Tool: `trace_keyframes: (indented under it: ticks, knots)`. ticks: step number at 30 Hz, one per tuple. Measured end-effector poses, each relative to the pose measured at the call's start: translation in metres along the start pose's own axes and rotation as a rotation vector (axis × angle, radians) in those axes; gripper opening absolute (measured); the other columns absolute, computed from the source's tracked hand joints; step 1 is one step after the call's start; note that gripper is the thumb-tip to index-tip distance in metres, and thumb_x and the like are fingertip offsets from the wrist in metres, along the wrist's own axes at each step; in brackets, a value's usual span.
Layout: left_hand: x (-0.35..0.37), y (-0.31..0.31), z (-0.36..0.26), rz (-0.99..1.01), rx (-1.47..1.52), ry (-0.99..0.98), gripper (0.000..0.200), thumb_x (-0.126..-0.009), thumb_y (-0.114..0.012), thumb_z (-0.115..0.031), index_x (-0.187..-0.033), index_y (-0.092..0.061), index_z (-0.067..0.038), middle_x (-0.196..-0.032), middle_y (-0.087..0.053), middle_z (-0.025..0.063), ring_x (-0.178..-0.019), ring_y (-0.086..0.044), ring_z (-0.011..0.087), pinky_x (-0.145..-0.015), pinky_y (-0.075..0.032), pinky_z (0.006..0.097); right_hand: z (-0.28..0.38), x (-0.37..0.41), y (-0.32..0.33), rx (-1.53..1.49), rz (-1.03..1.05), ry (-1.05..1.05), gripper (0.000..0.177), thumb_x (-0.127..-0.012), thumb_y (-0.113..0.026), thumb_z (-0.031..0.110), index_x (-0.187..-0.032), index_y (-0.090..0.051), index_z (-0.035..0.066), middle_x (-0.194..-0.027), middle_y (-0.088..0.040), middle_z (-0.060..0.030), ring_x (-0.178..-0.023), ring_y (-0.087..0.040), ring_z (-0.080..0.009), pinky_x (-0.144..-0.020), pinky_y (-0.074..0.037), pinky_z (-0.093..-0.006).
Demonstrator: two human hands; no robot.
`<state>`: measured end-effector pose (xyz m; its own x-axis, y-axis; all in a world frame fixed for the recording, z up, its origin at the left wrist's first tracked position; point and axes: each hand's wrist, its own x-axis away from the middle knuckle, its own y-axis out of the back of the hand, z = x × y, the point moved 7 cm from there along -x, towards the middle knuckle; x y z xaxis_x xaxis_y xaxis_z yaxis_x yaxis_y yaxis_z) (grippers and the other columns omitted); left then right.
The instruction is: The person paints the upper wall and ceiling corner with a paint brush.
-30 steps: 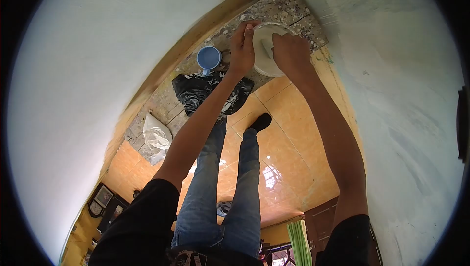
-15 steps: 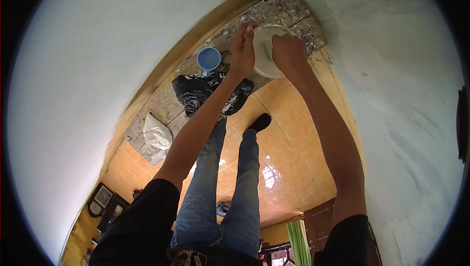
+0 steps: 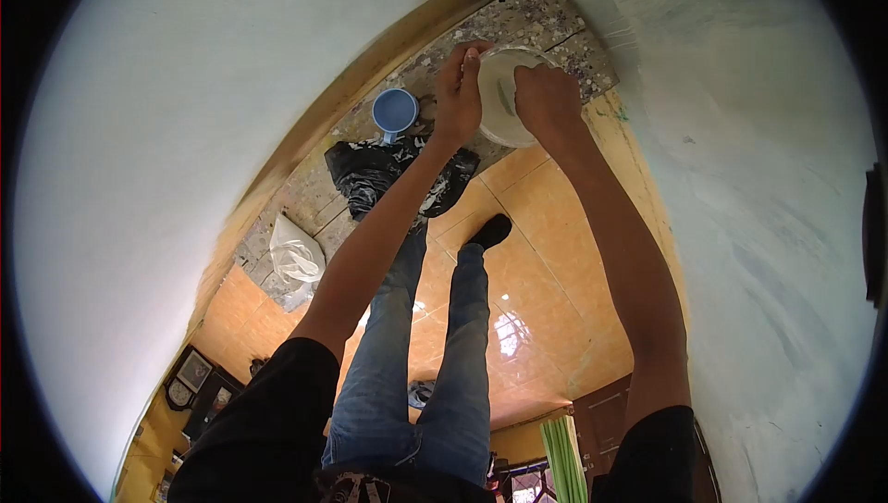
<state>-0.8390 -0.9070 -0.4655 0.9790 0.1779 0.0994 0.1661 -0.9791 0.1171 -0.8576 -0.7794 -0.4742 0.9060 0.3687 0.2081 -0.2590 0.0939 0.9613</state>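
Observation:
A round, pale tub (image 3: pixel 504 139) stands on a paint-spattered board, with whitish material inside. My left hand (image 3: pixel 457 96) grips its left rim, the thumb and fingers closed around the edge. Over the tub, my right hand (image 3: pixel 548 103) is closed in a fist. A thin greyish shape shows beside that fist inside the tub, but what the fingers hold is hidden. To the left of my left hand sits a blue mug (image 3: pixel 396 111) with its handle towards me. A crumpled black plastic bag (image 3: pixel 356 174), smeared with white, lies below the mug, partly behind my left forearm.
The speckled board (image 3: pixel 532 17) runs along the wall, above the orange tiled floor (image 3: pixel 546 235). A white plastic bag (image 3: pixel 296 253) lies at its near left end. Pale walls rise on both sides. My foot (image 3: pixel 492 231) is below the tub, and a green curtain (image 3: pixel 562 461) hangs behind me.

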Motion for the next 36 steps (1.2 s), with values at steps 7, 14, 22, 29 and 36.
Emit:
trace_keyframes:
  ticks: [7, 14, 22, 29, 36]
  knots:
    - [0.002, 0.001, -0.002, -0.011, -0.029, 0.036, 0.031, -0.103, -0.038, -0.023, -0.108, -0.059, -0.001, -0.092, -0.062, 0.0079, -0.082, -0.055, 0.0124, -0.075, -0.045, 0.0275, 0.000, 0.000, 0.000, -0.010, 0.009, -0.012, 0.006, -0.075, -0.064, 0.011, -0.076, -0.063, 0.005, -0.076, -0.064, -0.0159, -0.074, -0.065, -0.0329, -0.065, -0.052, -0.0433]
    - [0.001, 0.000, 0.002, -0.020, 0.023, -0.016, 0.032, -0.103, -0.038, -0.024, -0.108, -0.059, -0.001, -0.091, -0.062, 0.0077, -0.081, -0.055, 0.0121, -0.074, -0.045, 0.0273, -0.001, 0.001, -0.002, -0.013, -0.052, 0.011, 0.007, -0.075, -0.064, 0.012, -0.076, -0.062, 0.006, -0.074, -0.063, -0.0152, -0.071, -0.065, -0.0330, -0.064, -0.052, -0.0434]
    - [0.002, 0.001, -0.005, -0.011, -0.022, 0.026, 0.032, -0.103, -0.038, -0.024, -0.108, -0.059, -0.001, -0.092, -0.062, 0.0079, -0.083, -0.055, 0.0123, -0.076, -0.045, 0.0276, 0.000, 0.001, -0.001, 0.008, -0.017, 0.002, 0.007, -0.075, -0.065, 0.013, -0.077, -0.063, 0.006, -0.075, -0.064, -0.0152, -0.072, -0.065, -0.0326, -0.065, -0.052, -0.0432]
    - [0.002, 0.000, -0.004, -0.008, -0.006, 0.039, 0.032, -0.103, -0.038, -0.025, -0.108, -0.059, -0.001, -0.094, -0.061, 0.0082, -0.085, -0.055, 0.0128, -0.078, -0.045, 0.0277, -0.001, 0.002, -0.002, 0.004, -0.013, -0.013, 0.006, -0.075, -0.065, 0.012, -0.077, -0.063, 0.006, -0.076, -0.064, -0.0151, -0.073, -0.065, -0.0324, -0.065, -0.052, -0.0428]
    - [0.001, -0.002, 0.005, 0.002, 0.047, 0.027, 0.032, -0.103, -0.037, -0.025, -0.109, -0.058, -0.002, -0.096, -0.061, 0.0086, -0.085, -0.055, 0.0132, -0.078, -0.045, 0.0283, -0.001, 0.004, -0.002, -0.004, -0.060, -0.002, 0.005, -0.074, -0.064, 0.011, -0.076, -0.062, 0.006, -0.075, -0.064, -0.0148, -0.072, -0.065, -0.0323, -0.065, -0.051, -0.0431]
